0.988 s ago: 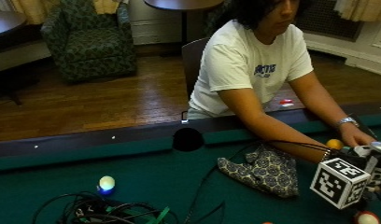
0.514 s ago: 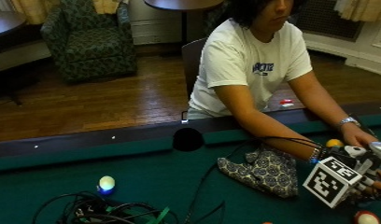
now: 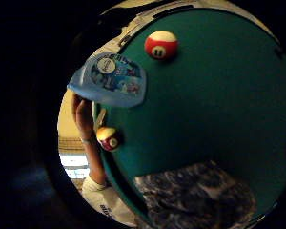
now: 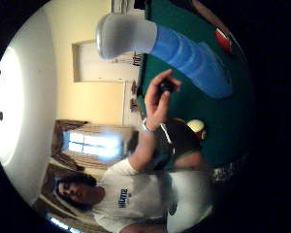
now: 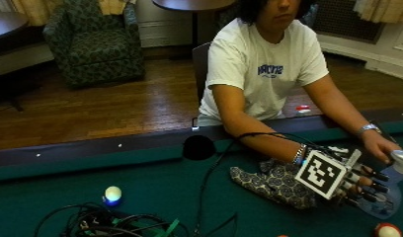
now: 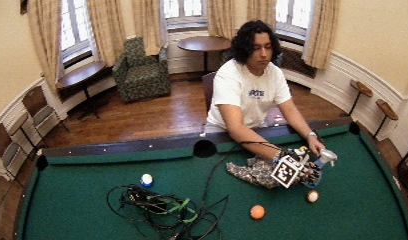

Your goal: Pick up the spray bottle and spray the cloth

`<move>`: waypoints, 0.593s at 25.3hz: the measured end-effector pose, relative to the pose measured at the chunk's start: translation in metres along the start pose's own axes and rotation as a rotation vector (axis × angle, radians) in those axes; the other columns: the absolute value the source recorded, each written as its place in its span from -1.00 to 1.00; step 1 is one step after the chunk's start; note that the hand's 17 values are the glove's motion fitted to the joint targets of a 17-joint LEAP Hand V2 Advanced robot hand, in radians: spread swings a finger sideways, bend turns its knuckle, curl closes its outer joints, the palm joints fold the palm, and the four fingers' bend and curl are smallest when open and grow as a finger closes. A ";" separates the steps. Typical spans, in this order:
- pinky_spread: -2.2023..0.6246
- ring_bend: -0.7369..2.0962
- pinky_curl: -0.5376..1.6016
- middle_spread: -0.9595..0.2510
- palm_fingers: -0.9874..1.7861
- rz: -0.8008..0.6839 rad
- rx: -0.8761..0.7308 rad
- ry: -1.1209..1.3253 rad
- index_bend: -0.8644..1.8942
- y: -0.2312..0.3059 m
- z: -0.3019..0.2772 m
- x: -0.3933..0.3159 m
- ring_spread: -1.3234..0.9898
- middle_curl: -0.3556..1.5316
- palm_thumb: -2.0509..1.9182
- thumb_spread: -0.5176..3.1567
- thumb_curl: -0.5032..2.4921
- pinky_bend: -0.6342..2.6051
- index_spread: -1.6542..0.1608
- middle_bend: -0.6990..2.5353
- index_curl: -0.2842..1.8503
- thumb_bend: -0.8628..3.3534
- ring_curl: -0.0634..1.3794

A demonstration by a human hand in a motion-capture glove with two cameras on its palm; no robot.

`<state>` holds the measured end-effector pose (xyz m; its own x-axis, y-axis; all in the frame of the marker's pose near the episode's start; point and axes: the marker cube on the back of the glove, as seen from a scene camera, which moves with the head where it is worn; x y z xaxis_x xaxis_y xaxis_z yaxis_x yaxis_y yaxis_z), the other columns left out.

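This is a games room or lounge in a house or club, not a workplace. A pool table (image 6: 84,200) with green felt, dark rails and a corner and side pockets fills the near half of the wide outside view, with billiard balls on it: an orange ball (image 6: 257,212), a red-and-white ball (image 6: 312,196) and a blue-and-white ball (image 6: 146,180). Beyond it lies a polished wooden floor (image 6: 144,117). At the far wall, tall windows (image 6: 184,9) with long cream curtains (image 6: 101,30) stand in a curved bay. A patterned green armchair (image 6: 143,70) and a round dark wooden table (image 6: 204,44) sit under them, and wooden chairs (image 6: 37,107) line the left wall.
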<state>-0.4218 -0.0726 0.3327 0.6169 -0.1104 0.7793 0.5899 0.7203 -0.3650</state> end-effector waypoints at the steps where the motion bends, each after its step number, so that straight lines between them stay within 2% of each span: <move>1: 0.71 -0.29 -0.13 0.30 -0.09 -0.011 -0.028 0.045 -0.29 0.008 -0.005 0.001 0.05 -0.23 0.41 -0.21 -0.27 -0.35 0.36 -0.46 -0.36 -0.61 -0.47; 4: 0.72 -0.30 -0.14 0.26 -0.12 -0.055 -0.090 0.184 -0.28 0.031 -0.020 0.001 0.04 -0.24 0.38 -0.20 -0.29 -0.36 0.35 -0.46 -0.38 -0.62 -0.48; 11: 0.72 -0.32 -0.16 0.24 -0.15 -0.182 -0.032 0.401 -0.27 0.063 -0.046 -0.017 0.03 -0.26 0.31 -0.19 -0.35 -0.37 0.33 -0.46 -0.41 -0.62 -0.50; 15: 0.71 -0.32 -0.16 0.23 -0.16 -0.225 -0.068 0.530 -0.27 0.086 -0.066 -0.035 0.01 -0.26 0.29 -0.20 -0.37 -0.38 0.32 -0.45 -0.42 -0.62 -0.50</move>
<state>-0.3581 -0.0522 0.2398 0.6390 -0.5960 0.4863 0.7579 0.5957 -0.2660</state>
